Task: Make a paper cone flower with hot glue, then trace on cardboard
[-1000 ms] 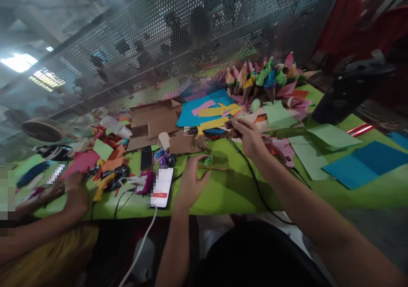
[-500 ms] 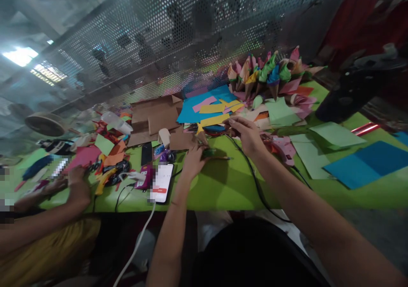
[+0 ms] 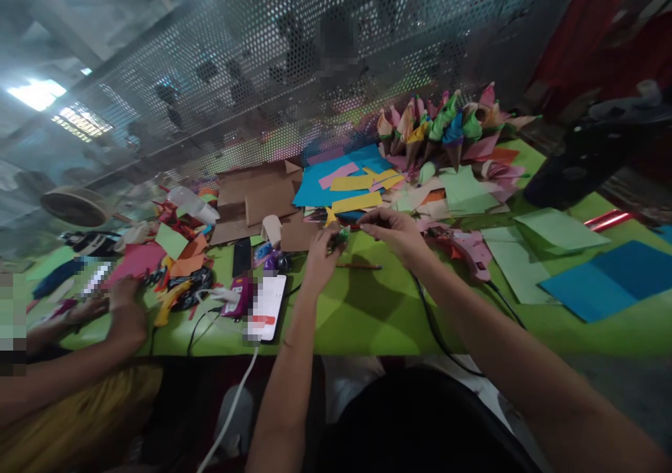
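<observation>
My left hand [image 3: 321, 256] is closed round a small paper piece with a yellow tip [image 3: 330, 215] and a green part [image 3: 343, 236]. To its right, my right hand [image 3: 393, 234] is pinched, fingertips toward the left hand; anything between them is too small to name. Below the paper piece a pencil [image 3: 362, 266] lies on the green table [image 3: 341, 326]. Yellow strips [image 3: 357, 202] and a blue sheet [image 3: 315, 186] lie beyond my hands. A pink glue gun [image 3: 475, 252] rests to the right of my right hand.
Paper cones [image 3: 444, 130] stand at the back. A phone [image 3: 270, 307] and purple power adapter [image 3: 240, 297] are left of my left arm. Blue sheets [image 3: 614, 277] and a dark bottle [image 3: 572, 158] are at right. Another person's hands [image 3: 126, 298] are at far left. Cables cross the front edge.
My right hand has moved left and slightly down, closer to my left hand. The paper piece in my left hand has turned, and its green part now faces upward. The view has shifted slightly.
</observation>
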Demonstrator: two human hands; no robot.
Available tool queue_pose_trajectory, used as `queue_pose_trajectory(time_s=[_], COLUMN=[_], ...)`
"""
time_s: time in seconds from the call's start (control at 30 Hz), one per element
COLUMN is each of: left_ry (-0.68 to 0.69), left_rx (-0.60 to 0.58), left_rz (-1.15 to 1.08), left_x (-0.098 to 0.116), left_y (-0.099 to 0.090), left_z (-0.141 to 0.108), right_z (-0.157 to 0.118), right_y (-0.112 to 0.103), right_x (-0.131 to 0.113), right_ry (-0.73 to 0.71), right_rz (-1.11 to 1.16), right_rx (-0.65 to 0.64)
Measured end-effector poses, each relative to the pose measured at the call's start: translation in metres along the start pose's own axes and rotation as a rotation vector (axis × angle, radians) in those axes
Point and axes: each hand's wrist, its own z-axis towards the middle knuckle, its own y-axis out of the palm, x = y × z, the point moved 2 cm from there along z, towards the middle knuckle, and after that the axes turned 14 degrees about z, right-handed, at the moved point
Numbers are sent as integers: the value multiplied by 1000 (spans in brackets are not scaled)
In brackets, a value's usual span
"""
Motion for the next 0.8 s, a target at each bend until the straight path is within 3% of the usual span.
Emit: queue_pose_trajectory(time_s=[0.13,0.4,0.8], left_ry=[-11,16,49], left_rx=[5,57,66], left_rz=[-166,-149,-72], left_x=[9,8,15], left_y=[4,17,17], left_z=[0,-5,-15], right_z=[-3,-9,-10], right_y=[2,6,7], right_x=[-4,-8,0], right_ry=[-98,-271,-313], right_rz=[-168,-508,-686], right_rx=[-83,-171,-153])
